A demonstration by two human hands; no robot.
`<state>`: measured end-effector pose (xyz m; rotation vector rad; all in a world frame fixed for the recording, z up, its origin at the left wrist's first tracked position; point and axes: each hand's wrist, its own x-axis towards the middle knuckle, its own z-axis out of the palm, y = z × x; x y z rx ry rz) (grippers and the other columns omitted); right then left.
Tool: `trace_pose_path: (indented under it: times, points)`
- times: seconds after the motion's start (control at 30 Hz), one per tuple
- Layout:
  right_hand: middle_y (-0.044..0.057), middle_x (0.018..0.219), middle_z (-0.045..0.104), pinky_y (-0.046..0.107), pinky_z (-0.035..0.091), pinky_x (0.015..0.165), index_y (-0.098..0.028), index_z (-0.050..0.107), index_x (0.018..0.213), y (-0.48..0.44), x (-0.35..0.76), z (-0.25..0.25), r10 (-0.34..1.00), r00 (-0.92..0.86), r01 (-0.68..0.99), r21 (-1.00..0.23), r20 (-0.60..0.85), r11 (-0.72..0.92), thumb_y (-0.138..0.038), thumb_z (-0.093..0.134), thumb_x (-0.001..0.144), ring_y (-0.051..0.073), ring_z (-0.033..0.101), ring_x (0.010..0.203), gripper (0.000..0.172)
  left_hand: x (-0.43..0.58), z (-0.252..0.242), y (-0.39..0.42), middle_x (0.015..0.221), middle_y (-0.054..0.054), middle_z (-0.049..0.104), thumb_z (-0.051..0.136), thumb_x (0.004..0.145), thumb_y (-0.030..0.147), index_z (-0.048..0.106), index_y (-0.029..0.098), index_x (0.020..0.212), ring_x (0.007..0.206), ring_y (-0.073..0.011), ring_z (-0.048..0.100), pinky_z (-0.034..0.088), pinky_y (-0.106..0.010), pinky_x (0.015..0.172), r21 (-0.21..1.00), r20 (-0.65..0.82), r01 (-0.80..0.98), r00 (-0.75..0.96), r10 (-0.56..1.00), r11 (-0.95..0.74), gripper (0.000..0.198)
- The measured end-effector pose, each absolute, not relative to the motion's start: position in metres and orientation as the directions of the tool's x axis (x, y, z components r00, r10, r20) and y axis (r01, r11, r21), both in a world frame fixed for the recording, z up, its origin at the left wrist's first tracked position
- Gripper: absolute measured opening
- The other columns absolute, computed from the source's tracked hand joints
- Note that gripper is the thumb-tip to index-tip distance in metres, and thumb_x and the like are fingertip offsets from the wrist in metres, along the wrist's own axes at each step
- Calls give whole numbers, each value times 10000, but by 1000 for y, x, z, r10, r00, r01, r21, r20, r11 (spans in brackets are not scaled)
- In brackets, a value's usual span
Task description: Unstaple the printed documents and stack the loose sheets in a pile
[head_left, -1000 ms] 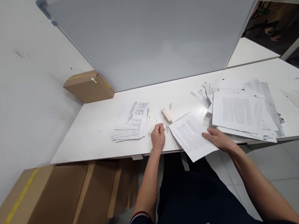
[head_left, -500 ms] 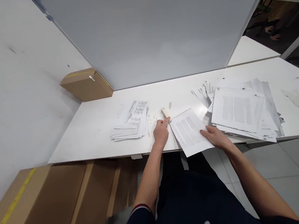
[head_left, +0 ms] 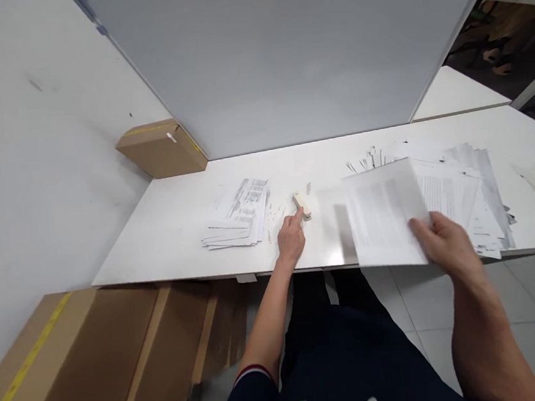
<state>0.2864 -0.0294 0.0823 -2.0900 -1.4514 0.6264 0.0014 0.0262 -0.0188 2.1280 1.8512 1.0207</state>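
Note:
A small cream stapler lies on the white table. My left hand is at its near end, with the index finger on it and the other fingers curled in. My right hand pinches a sheet of printed paper by its right edge, thumb on top. The sheet is raised above the table and slightly blurred; whether it is one sheet or a few I cannot tell. Behind and right of it lies a spread pile of printed papers, partly hidden by the sheet and hand.
Left of the stapler sits a smaller stack of printed papers. A cardboard box stands at the table's back left, beside a large grey-white board. Larger cardboard boxes stand below the table's left end.
The paper has left the stapler and moved right and up, carried by my right hand, so it now overlaps the right pile. My left hand has stayed at the stapler.

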Motion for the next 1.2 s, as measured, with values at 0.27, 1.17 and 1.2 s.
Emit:
trace_pose_path:
  times: [0.27, 1.17, 1.2]
  points:
    - [216, 913, 577, 426, 368, 716, -67, 475, 1166, 15, 339, 76, 831, 556, 722, -478, -29, -500, -436, 385, 793, 349, 516, 911, 532, -35, -11, 16, 933, -89, 597, 396, 845, 220, 571, 166, 1065, 918, -180, 515, 422, -325, 839, 557, 617, 802, -228, 753, -214, 286]
    - [64, 926, 613, 284, 413, 707, -193, 561, 961, -24, 178, -9, 960, -207, 643, -713, 189, 279, -321, 342, 872, 182, 564, 823, 269, -119, 19, 24, 603, -29, 534, 371, 803, 275, 545, 180, 619, 683, -165, 503, 389, -272, 664, 645, 260, 723, -514, 817, 249, 271]
    - [65, 925, 614, 286, 412, 711, -191, 562, 958, -24, 179, -9, 960, -204, 638, -717, 193, 280, -322, 345, 871, 183, 564, 826, 268, -116, 20, 21, 589, -18, 526, 388, 800, 297, 554, 177, 634, 664, -157, 498, 388, -262, 647, 694, 264, 680, -545, 796, 236, 263]
